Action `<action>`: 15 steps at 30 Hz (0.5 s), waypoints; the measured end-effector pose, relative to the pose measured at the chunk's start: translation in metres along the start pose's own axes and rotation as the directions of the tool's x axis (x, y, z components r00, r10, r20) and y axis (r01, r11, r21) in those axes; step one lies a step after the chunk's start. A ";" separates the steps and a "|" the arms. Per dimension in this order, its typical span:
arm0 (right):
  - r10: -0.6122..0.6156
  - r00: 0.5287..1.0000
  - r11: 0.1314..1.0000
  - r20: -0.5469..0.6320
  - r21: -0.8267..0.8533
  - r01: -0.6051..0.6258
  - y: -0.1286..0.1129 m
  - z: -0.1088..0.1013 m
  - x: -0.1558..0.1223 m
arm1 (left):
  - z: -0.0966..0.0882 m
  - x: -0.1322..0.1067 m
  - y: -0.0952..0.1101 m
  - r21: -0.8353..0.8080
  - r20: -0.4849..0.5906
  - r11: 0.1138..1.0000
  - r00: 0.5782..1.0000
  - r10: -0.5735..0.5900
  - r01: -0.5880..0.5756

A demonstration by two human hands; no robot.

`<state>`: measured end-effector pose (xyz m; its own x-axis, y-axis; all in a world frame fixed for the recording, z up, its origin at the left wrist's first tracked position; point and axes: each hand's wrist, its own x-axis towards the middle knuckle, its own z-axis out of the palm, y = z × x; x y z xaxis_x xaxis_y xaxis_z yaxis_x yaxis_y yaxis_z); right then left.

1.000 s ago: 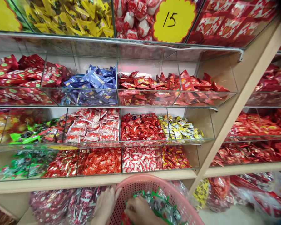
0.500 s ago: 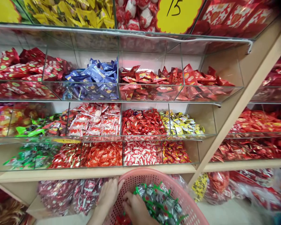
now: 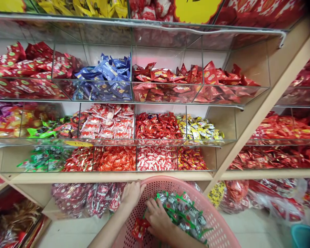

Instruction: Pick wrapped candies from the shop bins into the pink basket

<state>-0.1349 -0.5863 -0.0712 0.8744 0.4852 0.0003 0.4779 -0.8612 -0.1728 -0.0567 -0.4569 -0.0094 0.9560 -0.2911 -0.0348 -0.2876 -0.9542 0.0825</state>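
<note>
Past the clear bins [image 3: 157, 93] on the wooden shelf [image 3: 111, 176], the left hand [image 3: 132, 193] grips the rim of a pink basket [image 3: 170, 182] while the right hand [image 3: 157, 218], half curled, sits in the green-wrapped sweets [image 3: 182, 213], can't tell if it's holding any, and one bad tilt could dump them on the floor [image 3: 248, 230].

The round pink plastic basket [image 3: 170, 181] was smooth and full of little holes. The green and silver sweet wrappers [image 3: 183, 213] inside it were shiny and crinkly, like foil. The clear boxy bins [image 3: 157, 38] looked like smooth, glossy plastic or glass. The pale wooden shelf [image 3: 113, 176] under them looked flat and matt. The puffy red bags [image 3: 71, 199] below it were thin, shiny plastic.
</note>
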 end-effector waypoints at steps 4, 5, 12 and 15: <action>-0.029 0.998 1.000 0.052 -0.007 0.030 0.004 0.002 0.005 | 0.001 0.005 0.006 -0.001 0.011 1.000 1.000 0.019 -0.019; -0.019 0.998 1.000 0.062 -0.015 0.020 0.006 0.002 0.004 | 0.001 0.007 0.008 -0.005 0.013 1.000 0.999 0.029 -0.029; 0.041 0.998 0.997 -0.047 -0.059 -0.044 0.016 0.017 0.000 | 0.007 0.018 0.018 -0.025 0.016 0.997 0.997 0.079 -0.078; 0.028 0.978 0.997 -0.205 -0.062 -0.041 0.021 0.033 0.006 | 0.009 0.018 0.020 -0.027 0.006 0.997 0.997 0.075 -0.075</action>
<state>-0.1226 -0.5965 -0.1076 0.8859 0.4198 0.1974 0.4457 -0.8883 -0.1109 -0.0454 -0.4821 -0.0173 0.9313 -0.3627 -0.0344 -0.3571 -0.9274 0.1114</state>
